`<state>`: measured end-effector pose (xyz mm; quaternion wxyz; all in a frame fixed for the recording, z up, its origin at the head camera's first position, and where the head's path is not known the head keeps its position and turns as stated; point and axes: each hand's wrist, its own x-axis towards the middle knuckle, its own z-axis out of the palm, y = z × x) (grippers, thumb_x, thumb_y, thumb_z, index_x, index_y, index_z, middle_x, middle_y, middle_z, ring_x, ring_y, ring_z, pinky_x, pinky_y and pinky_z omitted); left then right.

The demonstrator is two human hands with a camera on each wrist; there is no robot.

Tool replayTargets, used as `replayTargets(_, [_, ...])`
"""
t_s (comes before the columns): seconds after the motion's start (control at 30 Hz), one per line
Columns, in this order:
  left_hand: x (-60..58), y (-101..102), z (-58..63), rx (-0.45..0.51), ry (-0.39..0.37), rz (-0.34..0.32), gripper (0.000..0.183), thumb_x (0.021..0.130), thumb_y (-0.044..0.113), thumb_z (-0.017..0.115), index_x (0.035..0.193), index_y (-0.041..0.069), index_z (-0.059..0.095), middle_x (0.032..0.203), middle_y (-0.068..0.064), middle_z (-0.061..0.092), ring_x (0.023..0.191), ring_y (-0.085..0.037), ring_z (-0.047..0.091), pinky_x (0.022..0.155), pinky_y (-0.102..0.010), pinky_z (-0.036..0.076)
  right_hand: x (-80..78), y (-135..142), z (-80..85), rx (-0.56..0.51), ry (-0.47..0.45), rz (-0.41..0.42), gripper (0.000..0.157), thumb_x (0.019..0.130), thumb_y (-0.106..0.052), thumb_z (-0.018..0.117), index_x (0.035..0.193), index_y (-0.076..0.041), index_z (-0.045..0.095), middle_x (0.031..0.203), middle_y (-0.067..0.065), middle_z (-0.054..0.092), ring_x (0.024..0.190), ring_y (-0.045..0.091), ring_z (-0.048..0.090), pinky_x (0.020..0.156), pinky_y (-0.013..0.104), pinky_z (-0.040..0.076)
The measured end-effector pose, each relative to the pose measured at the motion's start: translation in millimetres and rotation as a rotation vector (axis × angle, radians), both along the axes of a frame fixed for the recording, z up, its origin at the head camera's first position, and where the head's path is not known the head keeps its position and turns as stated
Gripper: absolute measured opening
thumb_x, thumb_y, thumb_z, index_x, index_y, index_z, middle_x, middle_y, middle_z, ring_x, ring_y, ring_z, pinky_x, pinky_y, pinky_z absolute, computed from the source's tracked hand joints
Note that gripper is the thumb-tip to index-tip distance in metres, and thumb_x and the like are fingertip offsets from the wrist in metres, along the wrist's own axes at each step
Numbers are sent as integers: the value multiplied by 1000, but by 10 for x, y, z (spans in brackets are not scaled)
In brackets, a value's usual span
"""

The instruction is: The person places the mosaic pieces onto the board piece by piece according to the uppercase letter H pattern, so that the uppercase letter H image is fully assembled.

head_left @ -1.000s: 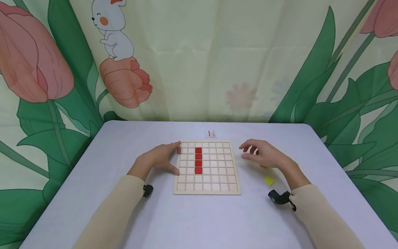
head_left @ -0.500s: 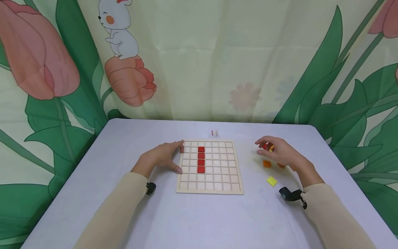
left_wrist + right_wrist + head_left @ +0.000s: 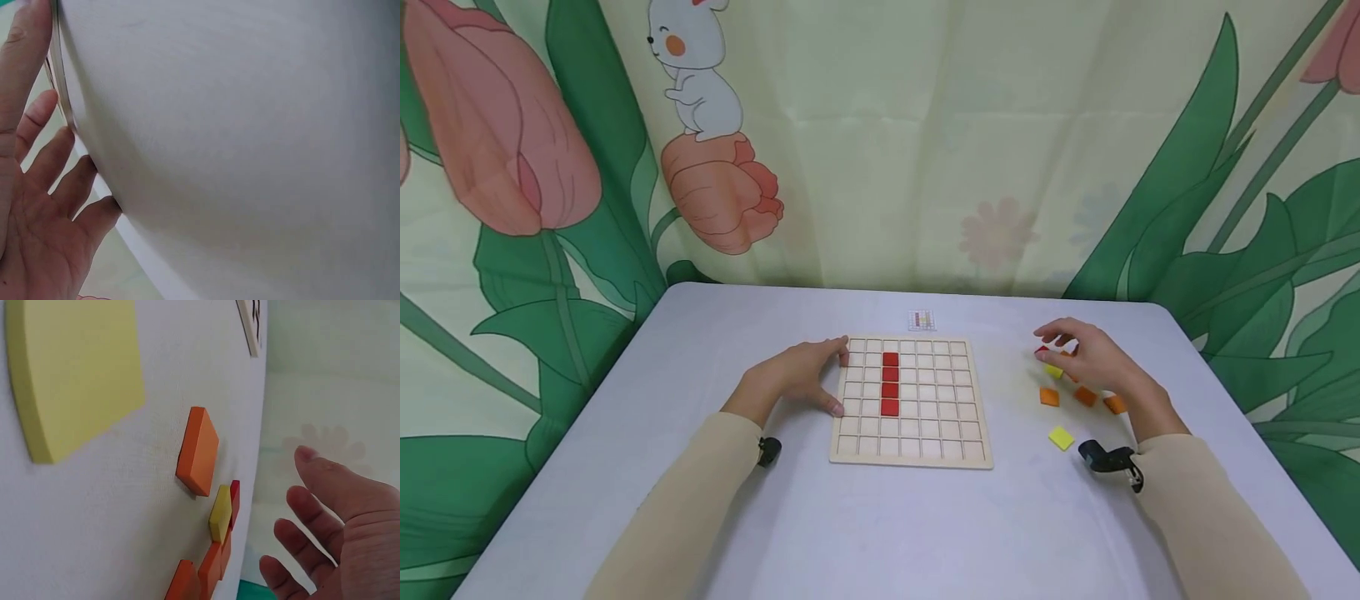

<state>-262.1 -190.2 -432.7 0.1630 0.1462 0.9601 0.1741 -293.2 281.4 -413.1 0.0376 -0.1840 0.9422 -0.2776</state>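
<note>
A wooden grid board lies on the table, with a column of several red square tiles set in its cells. My left hand touches the board's left edge, thumb near the middle and fingertips at the upper corner. In the left wrist view its fingers are spread. Over loose tiles right of the board hovers my right hand, holding nothing. Beneath its fingertips are a red tile and a yellow tile. Closer to the wrist camera lies an orange tile.
A small pattern card lies behind the board. Another yellow tile rests toward the front, with several orange tiles behind it, partly under the right hand. A printed curtain hangs behind the white table.
My right hand has moved right, away from the board, to above the loose tiles, more of which now show. The left hand stays at the board's edge. The head view has shifted slightly.
</note>
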Motion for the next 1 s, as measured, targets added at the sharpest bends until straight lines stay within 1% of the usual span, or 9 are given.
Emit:
replayTargets(0.1, [-5, 7, 12, -8, -8, 3, 100, 58, 54, 96, 141, 26, 48, 162, -4, 39, 136, -23, 47, 117, -46, 38, -43, 47, -29, 2, 7, -15, 43, 99, -26, 71, 136, -6, 60, 131, 18, 61, 119, 34, 52, 88, 40, 51])
replayTargets(0.23, [-7, 17, 37, -12, -8, 8, 93, 58, 53, 97, 135, 28, 50, 162, -4, 40, 135, -23, 47, 116, -47, 38, -91, 79, -44, -5, 3, -34, 45, 99, -28, 70, 137, -7, 59, 132, 19, 59, 121, 36, 49, 90, 43, 50])
replayTargets(0.27, [-6, 18, 40, -13, -7, 11, 89, 58, 52, 97, 131, 28, 52, 162, -4, 40, 134, -23, 47, 116, -47, 38, -104, 79, -52, -6, -3, -38, 45, 99, -29, 70, 137, -7, 59, 133, 19, 59, 122, 37, 48, 90, 43, 50])
replayTargets(0.33, [1, 18, 42, -7, -6, 13, 84, 58, 51, 98, 126, 29, 53, 162, -5, 40, 134, -23, 48, 116, -46, 38, -124, 74, -71, -11, -29, -51, 47, 100, -31, 69, 138, -7, 57, 134, 20, 57, 124, 39, 47, 90, 45, 52])
replayTargets(0.53, [20, 10, 14, 0, 0, 9, 81, 58, 50, 98, 123, 30, 53, 163, -4, 38, 136, -23, 48, 117, -45, 38, -167, 54, -172, -15, -114, -79, 54, 99, -37, 69, 142, -7, 53, 136, 20, 52, 128, 41, 42, 96, 52, 51])
replayTargets(0.7, [18, 9, -6, -5, -1, 7, 82, 59, 51, 98, 123, 29, 53, 161, -3, 41, 132, -21, 49, 116, -44, 39, -184, 26, -223, -6, -108, -91, 54, 99, -38, 69, 141, -8, 54, 132, 19, 50, 127, 41, 37, 95, 52, 48])
replayTargets(0.83, [5, -6, 3, -13, 4, 18, 82, 58, 51, 98, 123, 30, 53, 161, -3, 41, 133, -21, 48, 116, -44, 38, -213, -21, -231, -3, -110, -100, 54, 99, -37, 69, 141, -8, 53, 132, 20, 48, 128, 42, 35, 97, 56, 45])
replayTargets(0.93, [4, -7, -1, -4, 12, 14, 79, 58, 50, 98, 121, 30, 54, 163, -3, 39, 135, -22, 48, 116, -45, 38, -234, -31, -251, 10, -120, -119, 57, 97, -38, 71, 141, -7, 53, 131, 20, 49, 123, 41, 36, 94, 54, 45])
replayTargets(1.0, [6, -4, -17, -3, 11, 22, 79, 58, 49, 99, 121, 30, 54, 163, -2, 39, 135, -22, 48, 116, -45, 38, -247, -27, -277, 24, -121, -129, 60, 96, -40, 72, 141, -6, 52, 130, 21, 50, 120, 40, 37, 90, 50, 45])
